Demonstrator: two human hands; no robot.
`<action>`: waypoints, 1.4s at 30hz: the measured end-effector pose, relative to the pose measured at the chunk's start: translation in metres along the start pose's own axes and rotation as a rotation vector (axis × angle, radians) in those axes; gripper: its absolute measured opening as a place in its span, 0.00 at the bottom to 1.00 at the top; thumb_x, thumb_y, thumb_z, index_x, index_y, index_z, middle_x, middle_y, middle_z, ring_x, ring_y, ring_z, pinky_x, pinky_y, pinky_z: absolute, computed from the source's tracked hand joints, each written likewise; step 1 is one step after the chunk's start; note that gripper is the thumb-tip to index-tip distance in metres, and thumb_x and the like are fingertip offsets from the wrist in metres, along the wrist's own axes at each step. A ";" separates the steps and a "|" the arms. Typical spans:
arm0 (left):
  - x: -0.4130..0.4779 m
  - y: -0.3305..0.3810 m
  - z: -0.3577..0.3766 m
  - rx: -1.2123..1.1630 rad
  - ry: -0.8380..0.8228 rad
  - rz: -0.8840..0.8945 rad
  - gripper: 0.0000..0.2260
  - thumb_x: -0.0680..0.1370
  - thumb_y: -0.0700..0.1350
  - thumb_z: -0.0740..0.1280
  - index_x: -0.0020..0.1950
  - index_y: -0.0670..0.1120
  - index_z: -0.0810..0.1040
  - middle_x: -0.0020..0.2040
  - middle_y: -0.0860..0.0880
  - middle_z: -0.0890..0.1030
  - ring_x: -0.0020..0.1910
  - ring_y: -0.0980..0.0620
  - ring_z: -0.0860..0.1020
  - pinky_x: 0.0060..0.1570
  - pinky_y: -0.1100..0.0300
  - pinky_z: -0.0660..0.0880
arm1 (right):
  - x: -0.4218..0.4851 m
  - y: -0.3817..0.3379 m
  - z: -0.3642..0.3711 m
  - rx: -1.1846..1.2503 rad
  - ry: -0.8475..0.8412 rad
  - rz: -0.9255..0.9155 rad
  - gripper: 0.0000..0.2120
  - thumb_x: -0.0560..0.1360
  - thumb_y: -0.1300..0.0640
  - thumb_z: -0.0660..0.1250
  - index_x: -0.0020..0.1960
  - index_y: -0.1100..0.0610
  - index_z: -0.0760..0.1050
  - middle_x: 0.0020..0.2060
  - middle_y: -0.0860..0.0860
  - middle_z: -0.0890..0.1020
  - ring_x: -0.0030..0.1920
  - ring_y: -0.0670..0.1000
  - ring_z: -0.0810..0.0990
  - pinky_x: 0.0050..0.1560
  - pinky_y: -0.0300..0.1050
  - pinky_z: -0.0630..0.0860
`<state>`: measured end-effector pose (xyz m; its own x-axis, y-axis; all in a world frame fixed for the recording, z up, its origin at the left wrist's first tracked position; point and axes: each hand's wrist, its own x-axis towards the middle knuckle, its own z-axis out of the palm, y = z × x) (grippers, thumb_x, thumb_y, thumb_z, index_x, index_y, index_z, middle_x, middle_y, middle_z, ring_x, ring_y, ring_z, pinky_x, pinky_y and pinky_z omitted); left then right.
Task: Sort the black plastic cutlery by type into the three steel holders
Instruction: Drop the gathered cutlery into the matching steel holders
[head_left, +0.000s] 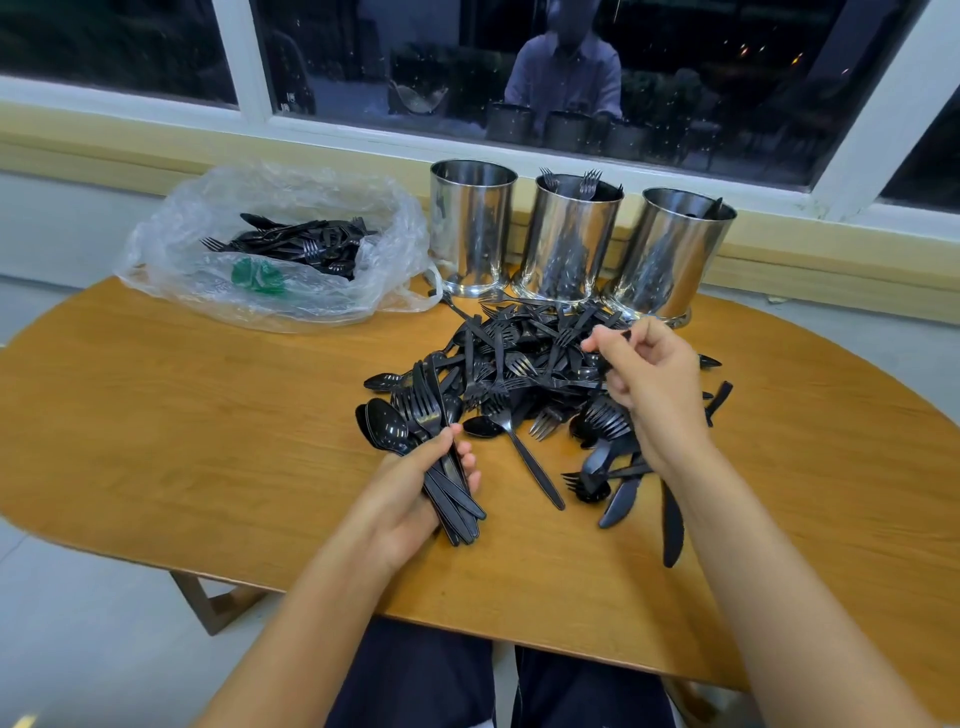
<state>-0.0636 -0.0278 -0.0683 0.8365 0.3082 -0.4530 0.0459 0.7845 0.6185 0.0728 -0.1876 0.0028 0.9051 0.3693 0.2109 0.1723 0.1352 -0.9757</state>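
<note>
Head view: seated person at a wooden worktop (208, 441).
Hands: well apart. The left hand (410, 499) is wrapped round a bundle (415, 421) of spoons and forks, handles toward the person. The right hand (654, 379) has curled fingers pinching a black piece (626, 335) over the heap; type unclear.
Pile: cutlery pile (519, 364) of mixed forks, spoons and knives, mid-worktop, just before the holders.
Holders: left holder (470, 228), middle holder (569, 244) with fork tines poking out, right holder (670, 260) with a dark tip at the rim; in a row at the far edge.
Bag: plastic bag (171, 249) at far left, black cutlery inside.
</note>
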 end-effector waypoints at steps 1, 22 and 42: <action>0.000 0.000 0.001 0.001 -0.004 -0.003 0.07 0.80 0.39 0.65 0.55 0.40 0.80 0.38 0.46 0.81 0.37 0.51 0.79 0.44 0.53 0.77 | 0.001 -0.003 0.000 0.023 -0.061 0.040 0.12 0.76 0.60 0.68 0.37 0.56 0.68 0.41 0.55 0.82 0.28 0.46 0.69 0.28 0.35 0.69; -0.013 0.000 0.012 0.122 -0.173 0.037 0.16 0.70 0.47 0.71 0.55 0.41 0.79 0.42 0.44 0.82 0.42 0.49 0.82 0.53 0.49 0.80 | 0.006 0.017 0.104 -0.513 -0.359 0.008 0.04 0.70 0.54 0.76 0.40 0.50 0.81 0.34 0.47 0.82 0.37 0.45 0.79 0.47 0.49 0.81; -0.016 0.048 -0.046 0.040 0.082 0.209 0.08 0.79 0.42 0.65 0.58 0.42 0.75 0.35 0.49 0.73 0.29 0.55 0.69 0.32 0.61 0.74 | 0.070 0.081 0.148 -1.223 -0.582 -0.245 0.16 0.80 0.65 0.61 0.65 0.55 0.77 0.58 0.56 0.78 0.67 0.58 0.67 0.56 0.52 0.74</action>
<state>-0.1001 0.0294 -0.0605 0.7832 0.5054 -0.3622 -0.1007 0.6779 0.7282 0.0926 -0.0145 -0.0524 0.5629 0.8225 0.0815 0.8058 -0.5241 -0.2758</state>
